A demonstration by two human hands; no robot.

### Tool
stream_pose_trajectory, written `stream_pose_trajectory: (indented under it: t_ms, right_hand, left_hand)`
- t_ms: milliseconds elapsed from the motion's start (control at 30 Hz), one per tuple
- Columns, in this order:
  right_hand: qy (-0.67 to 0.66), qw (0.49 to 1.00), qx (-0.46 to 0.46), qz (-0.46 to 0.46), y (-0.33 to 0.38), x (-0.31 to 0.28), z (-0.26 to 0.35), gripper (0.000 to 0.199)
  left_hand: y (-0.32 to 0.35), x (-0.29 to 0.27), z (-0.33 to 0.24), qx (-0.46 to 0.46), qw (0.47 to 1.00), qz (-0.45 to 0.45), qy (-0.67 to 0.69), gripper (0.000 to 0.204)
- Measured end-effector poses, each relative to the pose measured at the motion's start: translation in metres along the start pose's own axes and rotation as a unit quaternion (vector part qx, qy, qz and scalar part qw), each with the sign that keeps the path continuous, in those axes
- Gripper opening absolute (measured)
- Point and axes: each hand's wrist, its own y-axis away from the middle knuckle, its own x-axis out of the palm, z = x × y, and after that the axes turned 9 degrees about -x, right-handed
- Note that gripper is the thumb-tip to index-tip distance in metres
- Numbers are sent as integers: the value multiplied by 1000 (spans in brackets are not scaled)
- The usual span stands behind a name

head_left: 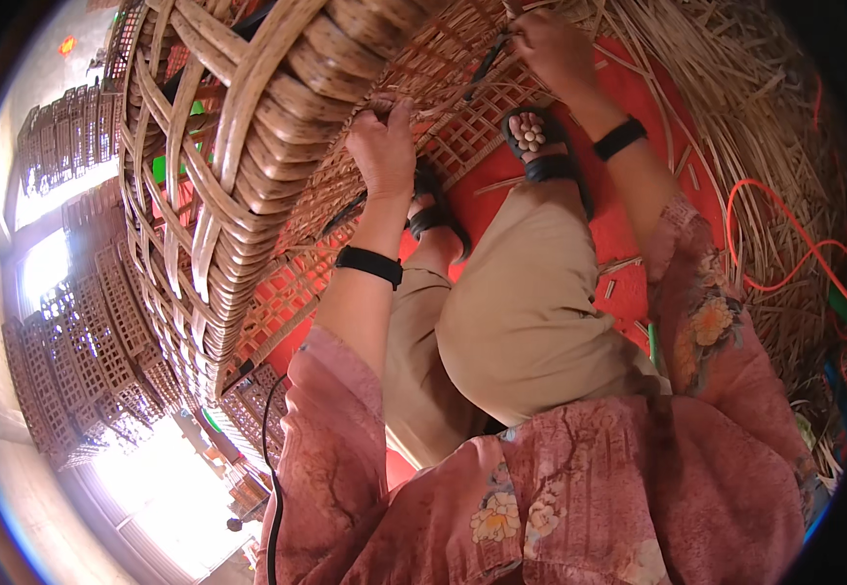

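Head view: woven basket (272, 161), one, left side, stretching near to far; left hand (381, 151), curled on its weave, seemingly steadying it; right hand (552, 54), farther, fingers bent, contents I cannot tell.

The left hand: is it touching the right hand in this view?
No, the left hand is apart from the right hand, with woven lattice visible between them.

Glossy, ridged wicker basket (272, 146)
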Motion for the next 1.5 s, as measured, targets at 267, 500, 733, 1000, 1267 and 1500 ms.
stream_pose_trajectory:
  t_ms: [267, 500, 733, 1000, 1267, 1500]
  right_hand:
    - [273, 960, 59, -6, 21, -84, -66, 23]
    - [-160, 899, 396, -98, 78, -125, -182, 31]
    - [-135, 867, 381, -290, 93, -114, -168, 40]
    - [-459, 679, 532, -214, 90, -60, -57, 24]
    - [-547, 782, 271, 128, 65, 23, 73, 30]
    - [-629, 723, 261, 114, 18, 36, 108, 35]
  left_hand:
    - [-3, 0, -1, 12, 1000, -6, -20, 19]
    - [-3, 12, 4, -32, 998, 4, -61, 20]
    - [-6, 2, 10, -80, 989, 0, 127, 11]
    - [-9, 9, 12, -78, 987, -23, 138, 10]
    - [-11, 25, 23, -46, 989, -27, 135, 7]
    - [-10, 16, 13, -75, 991, -8, 108, 3]
